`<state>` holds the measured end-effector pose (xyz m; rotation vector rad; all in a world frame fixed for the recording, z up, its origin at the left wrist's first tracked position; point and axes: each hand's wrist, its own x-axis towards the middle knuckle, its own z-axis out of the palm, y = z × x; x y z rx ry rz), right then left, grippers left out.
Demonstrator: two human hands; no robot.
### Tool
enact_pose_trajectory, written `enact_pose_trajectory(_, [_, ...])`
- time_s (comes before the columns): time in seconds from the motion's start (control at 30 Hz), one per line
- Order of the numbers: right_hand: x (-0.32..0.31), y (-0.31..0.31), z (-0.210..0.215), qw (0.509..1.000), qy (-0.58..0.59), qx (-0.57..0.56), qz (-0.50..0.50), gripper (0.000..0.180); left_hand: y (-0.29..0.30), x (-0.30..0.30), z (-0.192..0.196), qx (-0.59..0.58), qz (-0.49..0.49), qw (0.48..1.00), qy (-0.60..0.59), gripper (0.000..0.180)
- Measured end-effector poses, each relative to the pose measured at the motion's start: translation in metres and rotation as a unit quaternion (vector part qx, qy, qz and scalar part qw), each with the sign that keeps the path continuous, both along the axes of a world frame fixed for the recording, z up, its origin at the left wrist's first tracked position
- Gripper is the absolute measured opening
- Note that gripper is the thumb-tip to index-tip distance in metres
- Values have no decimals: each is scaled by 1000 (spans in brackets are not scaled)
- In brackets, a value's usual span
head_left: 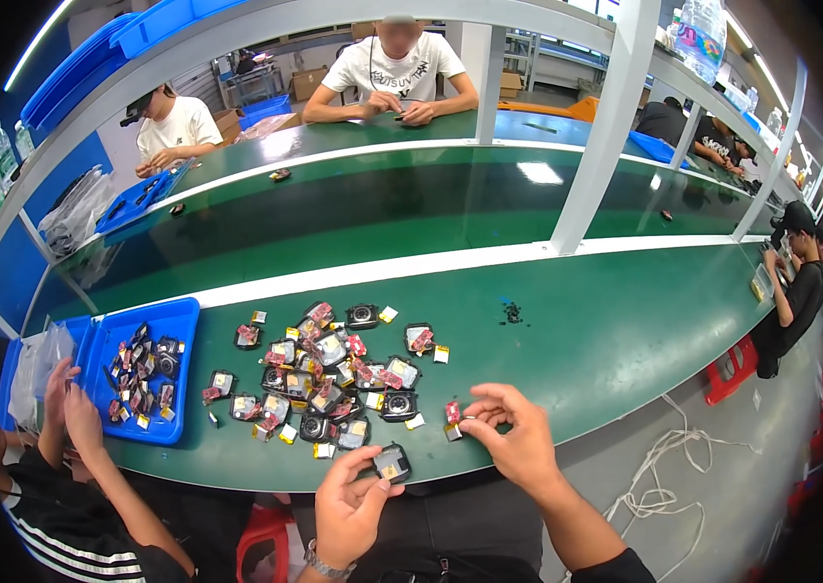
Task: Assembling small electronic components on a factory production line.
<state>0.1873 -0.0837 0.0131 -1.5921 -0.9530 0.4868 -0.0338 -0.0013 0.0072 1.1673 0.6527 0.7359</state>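
My left hand [348, 505], with a metal watch on its wrist, pinches a small black device housing [393, 463] at the table's near edge. The housing's grey inner side faces up. Just right of it, my right hand [514, 432] holds a small battery with a red circuit board [452, 419] between thumb and fingers. Whether a wire joins this piece to the housing, I cannot make out. Beyond my left hand lies a loose pile of similar black housings [332, 348], many with red boards and silvery batteries hanging out.
A blue tray [188, 374] with more parts stands left of the pile, near a co-worker's hands [71, 403]. Small black bits [512, 313] lie on the green table [616, 340]. A white upright post [611, 126] rises at its far edge. Other people sit across the conveyor.
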Motion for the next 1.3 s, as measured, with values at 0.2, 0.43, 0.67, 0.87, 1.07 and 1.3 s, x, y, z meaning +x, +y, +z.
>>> enact_pose_trajectory(0.2, [6, -1, 4, 982, -186, 30, 12, 13, 0, 4, -1, 10, -8, 1000, 6, 41])
enact_pose_trajectory(0.43, [13, -4, -13, 993, 109, 35, 32, 17, 3, 4, -3, 8, -11, 1000, 2, 41])
enact_pose_trajectory(0.67, [15, -3, 0, 980, 115, 127, 99, 18, 5, 5, -3, -18, -8, 1000, -16, 39])
enact_pose_trajectory(0.87, [7, -4, 1, 958, 235, 117, 114, 14, 6, 7, -3, -18, -14, 1000, -18, 40])
enact_pose_trajectory(1.07, [-8, 0, 13, 993, 6, 13, 119, 14, 6, 5, -7, -25, -26, 999, -30, 41])
enact_pose_trajectory(1.3, [-17, 4, 23, 977, -98, 3, 189, 19, 9, 6, 2, -2, -45, 999, 11, 44])
